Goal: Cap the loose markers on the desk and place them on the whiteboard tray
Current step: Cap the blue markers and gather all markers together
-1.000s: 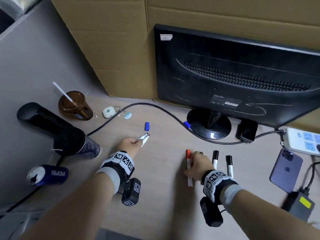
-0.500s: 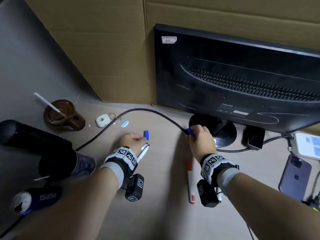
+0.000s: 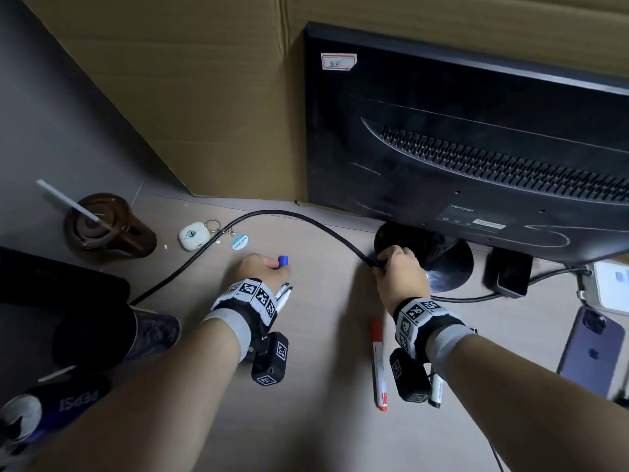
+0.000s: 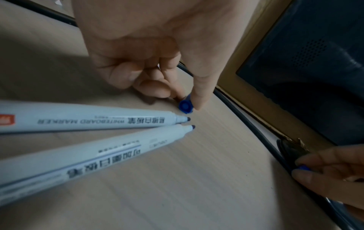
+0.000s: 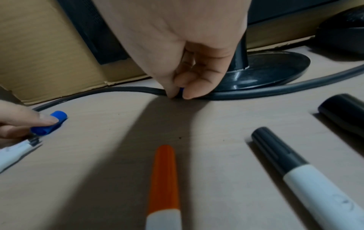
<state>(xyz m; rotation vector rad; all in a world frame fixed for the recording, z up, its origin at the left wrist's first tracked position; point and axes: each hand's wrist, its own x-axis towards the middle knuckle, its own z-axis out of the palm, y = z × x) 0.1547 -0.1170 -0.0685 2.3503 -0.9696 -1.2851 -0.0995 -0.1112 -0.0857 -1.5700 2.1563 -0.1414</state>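
Left wrist view: we see two uncapped white whiteboard markers [image 4: 102, 119] tucked in our left hand [image 4: 149, 51], their dark tips exposed and pointing toward a small blue plastic cap [image 4: 185, 106] on the pale wood-grain tabletop [image 4: 197, 179]. Our thumb and forefinger are closing on that cap, so this hand holds the markers and pinches the cap at once.

Farther right, our right hand [image 5: 189, 51] pinches a second blue cap [image 5: 181, 90], which lies tight against the thick black cable [image 5: 275, 91] beside the round black monitor base [image 5: 275, 68].

To do this well, we judge each cap should be lifted straight up and clear, with the right fingers taking the cap alone and not dragging the cable. Turning each cap's open end toward a tip before pressing should seat it squarely.

Nearer us lie a red-capped white marker [image 3: 378, 362] and two black-capped markers [image 5: 307, 172], already closed. The whiteboard tray is not in view.
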